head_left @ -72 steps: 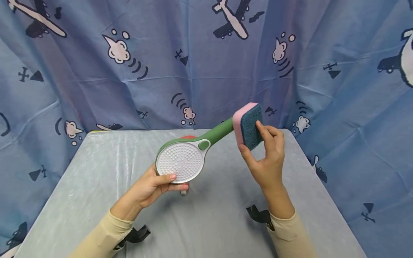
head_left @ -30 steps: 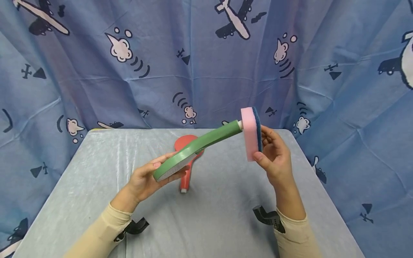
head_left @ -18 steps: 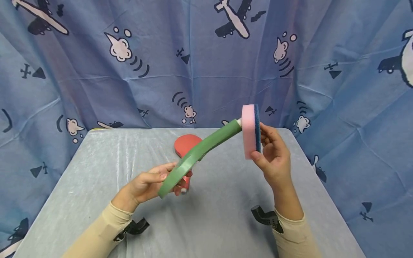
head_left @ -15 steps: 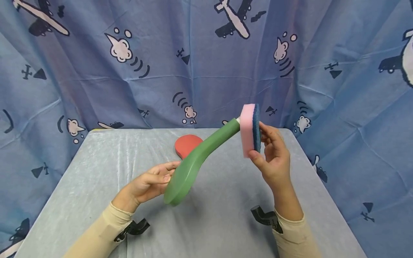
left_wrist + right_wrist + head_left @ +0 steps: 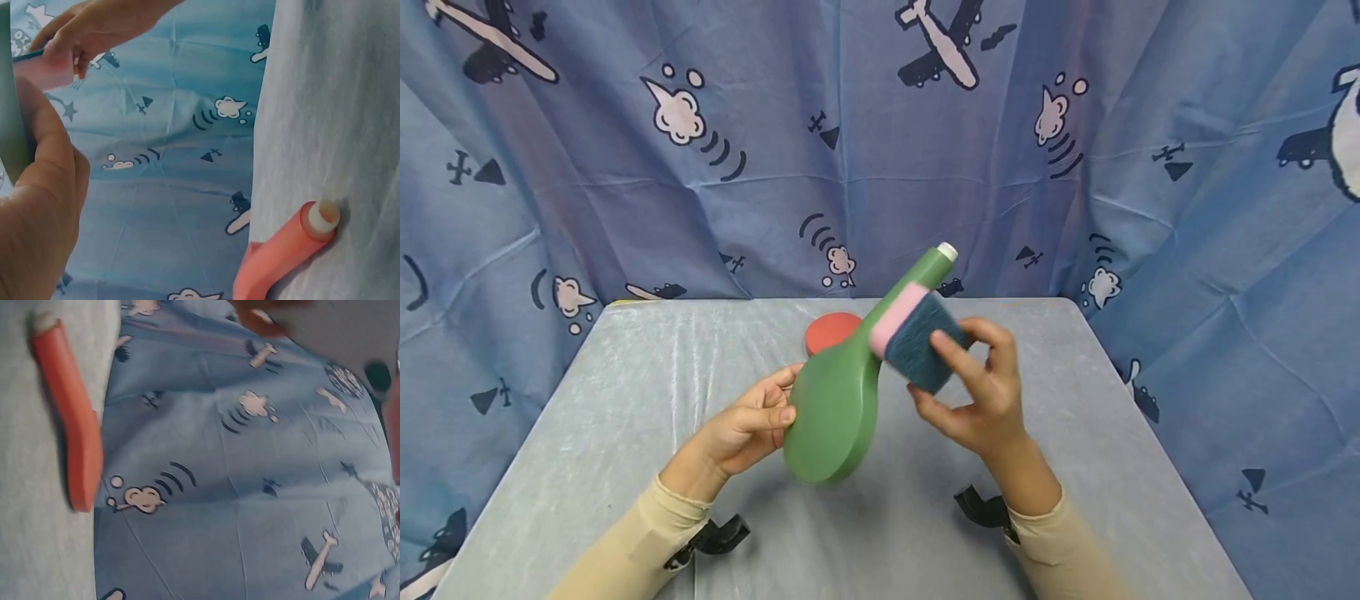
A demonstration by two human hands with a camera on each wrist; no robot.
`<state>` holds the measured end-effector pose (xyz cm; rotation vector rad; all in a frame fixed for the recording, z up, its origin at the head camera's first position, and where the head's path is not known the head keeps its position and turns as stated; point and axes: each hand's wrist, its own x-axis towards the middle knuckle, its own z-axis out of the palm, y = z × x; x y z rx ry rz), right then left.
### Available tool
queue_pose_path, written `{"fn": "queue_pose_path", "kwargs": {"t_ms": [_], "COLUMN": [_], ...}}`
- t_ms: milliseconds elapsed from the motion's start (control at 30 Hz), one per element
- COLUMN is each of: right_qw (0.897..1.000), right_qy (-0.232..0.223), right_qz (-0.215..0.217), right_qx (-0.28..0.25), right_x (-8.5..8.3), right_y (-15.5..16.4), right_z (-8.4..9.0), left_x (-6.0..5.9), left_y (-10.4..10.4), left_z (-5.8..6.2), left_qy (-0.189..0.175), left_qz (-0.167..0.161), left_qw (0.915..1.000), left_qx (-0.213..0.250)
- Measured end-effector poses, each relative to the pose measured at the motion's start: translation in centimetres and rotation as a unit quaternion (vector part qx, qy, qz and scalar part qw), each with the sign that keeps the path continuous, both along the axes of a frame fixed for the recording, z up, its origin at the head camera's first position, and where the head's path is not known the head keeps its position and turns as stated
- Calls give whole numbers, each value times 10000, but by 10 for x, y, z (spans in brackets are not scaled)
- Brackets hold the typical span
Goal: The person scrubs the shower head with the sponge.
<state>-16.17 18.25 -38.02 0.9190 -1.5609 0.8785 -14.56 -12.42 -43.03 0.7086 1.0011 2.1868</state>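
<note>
My left hand (image 5: 745, 429) grips a green shower head (image 5: 831, 425) by the left edge of its round head, above the table. Its smooth back faces the head camera, and the handle slants up to the right, ending in a white connector. My right hand (image 5: 985, 400) pinches a sponge (image 5: 928, 346) between thumb and fingers. The pink foam side lies along the lower handle, close to the neck, while the dark blue-green scouring side faces outward. The right wrist view catches part of the shower head's pale spray face (image 5: 350, 331) at the upper right.
A red shower head (image 5: 831, 332) lies on the grey cloth-covered table (image 5: 625, 400), mostly hidden behind the green one. Its handle (image 5: 281, 262) shows in the left wrist view. A blue curtain (image 5: 760, 150) printed with planes hangs behind the table.
The green shower head has turned over from spray face to back, its head dropping lower and its handle steeper. The sponge has moved from the handle's end down and left toward the neck.
</note>
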Motion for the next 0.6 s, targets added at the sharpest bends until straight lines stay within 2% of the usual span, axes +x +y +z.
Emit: {"fn": "queue_pose_path", "kwargs": {"t_ms": [100,133,200,267,333,433,500,600], "right_qw": [9939,9917,9921,9971,9991,9912,9877,9907], "right_qy": [210,168,22,-118,-381,-850,-1068,-1147], "right_qz": [792,948,991,594,-148,-943,-1051,-724], "right_qx": [736,851,775,467,65,-386,-454,-66], "right_x": [-1,-1,-2,-3,-6,-10,-10,-7], "right_y": [-5,-4,-1,4,11,19,20,16], "right_z": [-4,-4,-4,-4,-4,-4,-4,-3], "left_x": [-1,-1,-1,-1,-1,0,1,1], "left_y": [-2,-1,1,3,5,4,2,0], "left_z": [0,-1,-1,0,1,1,2,4], "left_qy": [-113,-151,-229,-299,-281,-204,-138,-129], "left_qz": [120,173,292,418,558,806,938,1137], "left_qw": [9998,9996,9991,9985,9980,9964,9951,9927], "left_qx": [138,186,226,192,82,-162,-289,-375]}}
